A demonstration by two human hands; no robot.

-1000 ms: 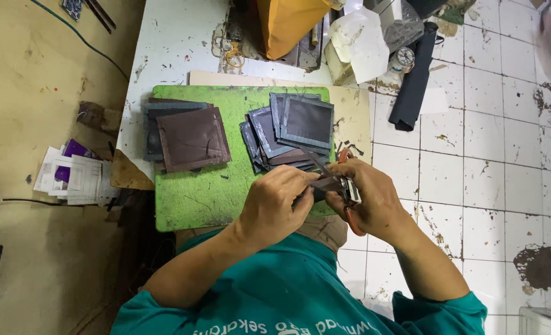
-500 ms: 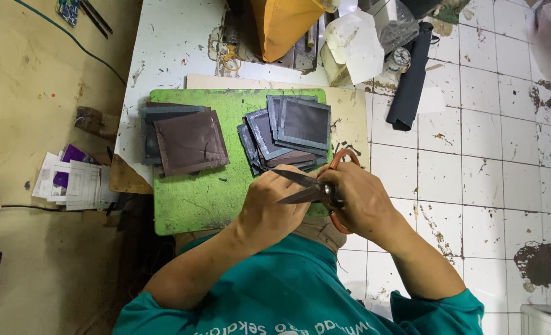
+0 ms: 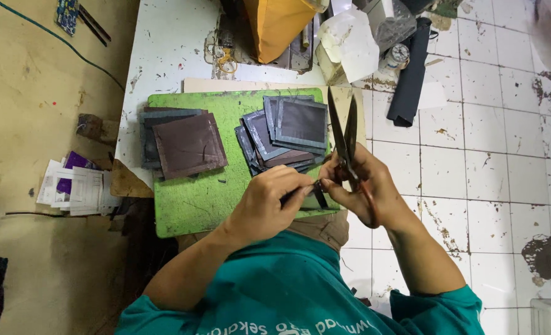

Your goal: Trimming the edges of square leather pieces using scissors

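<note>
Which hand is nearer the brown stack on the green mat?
Left. The left hand is just right of and below the brown stack; the right hand, holding scissors, is farther right.

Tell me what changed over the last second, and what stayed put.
The scissors in the right hand swung from lying sideways, low over the hands, to pointing up and away, blades nearly shut. The left hand keeps pinching the small dark piece against the right hand. Both stacks of dark squares on the green board stayed where they were.
</note>
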